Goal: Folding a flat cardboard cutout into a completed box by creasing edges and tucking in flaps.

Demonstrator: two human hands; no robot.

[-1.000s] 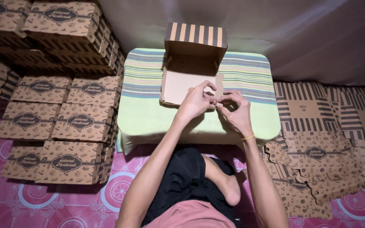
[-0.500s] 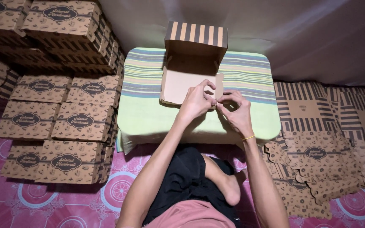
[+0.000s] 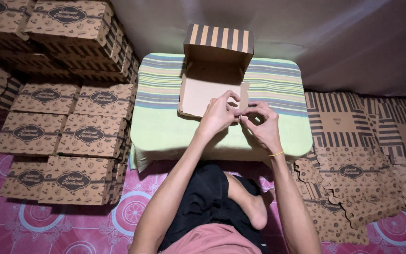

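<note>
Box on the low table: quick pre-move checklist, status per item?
1. Box sits on the table: ok.
2. Lid upright, open: ok.
3. Left hand on the near right corner: ok.
4. Right hand pinches at the same corner: ok.
5. Corner tab locked in: cannot tell, fingers cover it.
6. Flat blanks lie by the right arm: ok.

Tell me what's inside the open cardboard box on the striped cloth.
The open box shows only its bare brown floor. The left hand and right hand cover its near right corner, so that part is hidden.
</note>
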